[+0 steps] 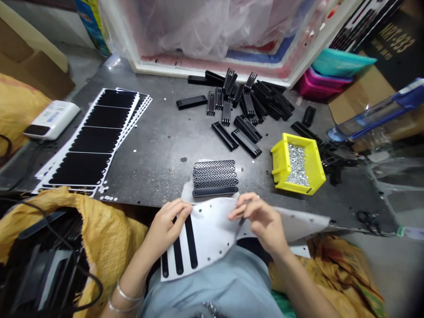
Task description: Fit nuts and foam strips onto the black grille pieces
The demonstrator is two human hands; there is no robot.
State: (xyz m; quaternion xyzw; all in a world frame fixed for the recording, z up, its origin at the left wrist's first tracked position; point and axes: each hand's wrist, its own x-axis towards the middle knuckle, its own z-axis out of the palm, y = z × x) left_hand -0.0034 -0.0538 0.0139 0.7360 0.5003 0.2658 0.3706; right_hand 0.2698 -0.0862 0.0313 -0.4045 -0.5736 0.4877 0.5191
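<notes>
A white backing sheet (212, 234) is striped with black strips (191, 245) and dotted with small holes. A yellow bin (280, 161) is filled with silvery screws (296, 163). The tabletop (155, 141) is seen as dark grey.

Dark grey metal table (159, 145). Left of frame: fanned black sticker sheets (96, 137); upper centre: heap of black plastic grilles (251, 104). Centre: stack of perforated black strips (215, 177); just right of it, yellow bin of screws (285, 165).

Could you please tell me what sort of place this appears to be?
Probably a small assembly workshop: piled black plastic vent parts, a yellow bin of screws, and sheets of black die-cut stickers.
</notes>
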